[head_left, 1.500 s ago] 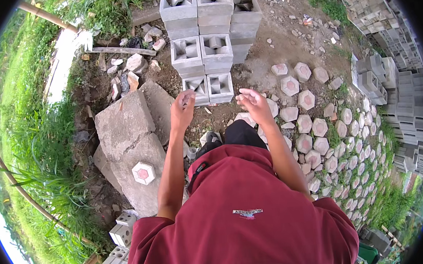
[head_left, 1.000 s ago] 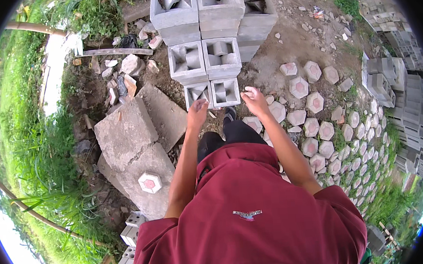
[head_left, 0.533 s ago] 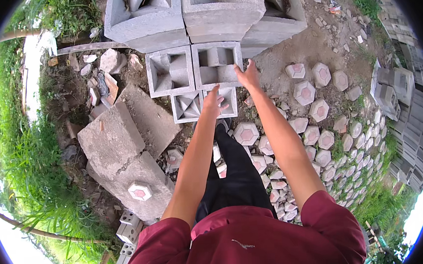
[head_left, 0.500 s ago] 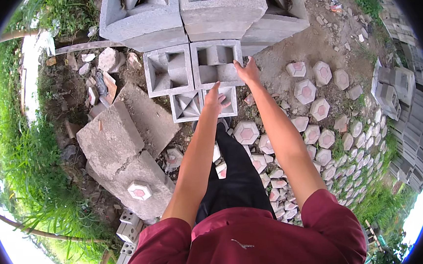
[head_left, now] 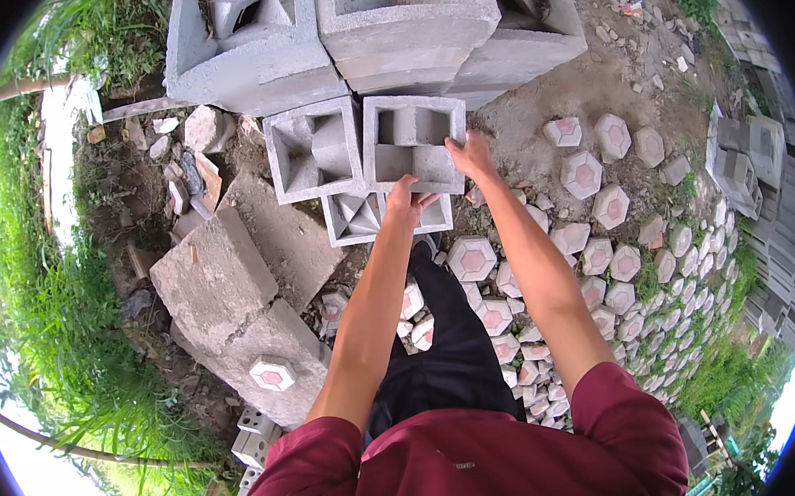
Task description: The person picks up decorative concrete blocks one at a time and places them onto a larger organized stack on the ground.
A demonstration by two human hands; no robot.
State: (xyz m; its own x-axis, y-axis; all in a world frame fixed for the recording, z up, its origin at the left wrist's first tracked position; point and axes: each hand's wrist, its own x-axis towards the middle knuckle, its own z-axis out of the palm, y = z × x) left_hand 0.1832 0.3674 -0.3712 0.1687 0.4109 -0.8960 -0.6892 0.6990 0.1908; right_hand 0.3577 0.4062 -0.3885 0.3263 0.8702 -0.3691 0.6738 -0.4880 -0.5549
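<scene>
fingers, head view: on the left hand (head_left: 406, 199), thumb at the near rim of a hollow concrete block (head_left: 415, 136), the others low at its near wall; we list them as gripping. on the right hand (head_left: 472, 156), thumb over the right wall, the others bent around outside, likewise gripping.

position: the held block lies far of the left hand and directly left of the right hand. both touch it, so we count neither as nearer; they take adjoining sides, near and right.

axis: top roughly square, slightly skewed to its neighbour; we see no long axis, and its depth is hidden.

surroundings: just left, the neighbouring block (head_left: 315, 150), a narrow gap between. near and lower, the lower blocks (head_left: 351, 216), partly covered from our view. far, the larger-looking blocks (head_left: 405, 28). right and near, hexagonal pavers (head_left: 472, 258) on the ground. left, a cracked concrete slab (head_left: 210, 270).
</scene>
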